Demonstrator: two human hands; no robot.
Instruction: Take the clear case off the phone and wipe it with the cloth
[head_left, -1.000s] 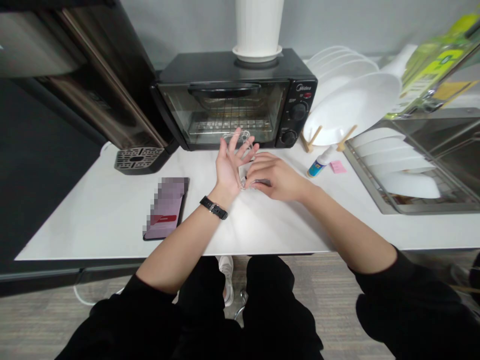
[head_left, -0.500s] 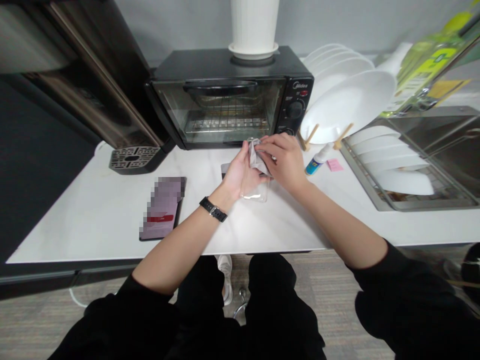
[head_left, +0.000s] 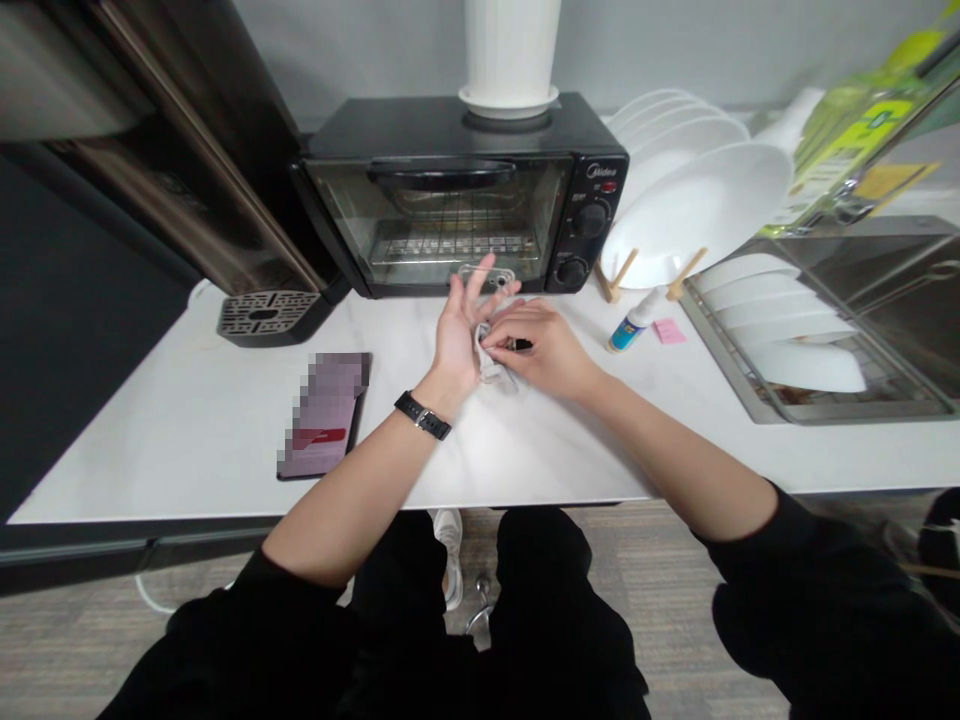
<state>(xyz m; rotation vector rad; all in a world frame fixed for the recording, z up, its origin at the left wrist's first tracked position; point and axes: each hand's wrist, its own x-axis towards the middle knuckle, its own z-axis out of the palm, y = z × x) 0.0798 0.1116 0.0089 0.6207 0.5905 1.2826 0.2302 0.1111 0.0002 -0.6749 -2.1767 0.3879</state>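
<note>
Pinching a crumpled grey cloth (head_left: 501,378), the R hand (head_left: 551,350) works at the L palm; its own fingers hide part of it. L hand (head_left: 457,345) has fingers fanned but is holding a clear phone case (head_left: 501,278), camera-cutout end up by the fingertips (hard to see, being transparent; can't tell how firm the grip is). Case is over the cntr (head_left: 555,450), in front of the toaster oven (head_left: 450,130), which blocks the far side w/ a white pot (head_left: 511,50) on top. Phone (head_left: 326,410) lies flat just beside the L forearm. Near R hand: sm. spray bottle (head_left: 628,328), pink note (head_left: 670,331). Behind those, white plates (head_left: 697,210) in a wooden rack. Far R: sink (head_left: 761,405) w/ white dishes (head_left: 787,320). L rear: dispenser drip tray (head_left: 262,312), well apart from the hands.
</note>
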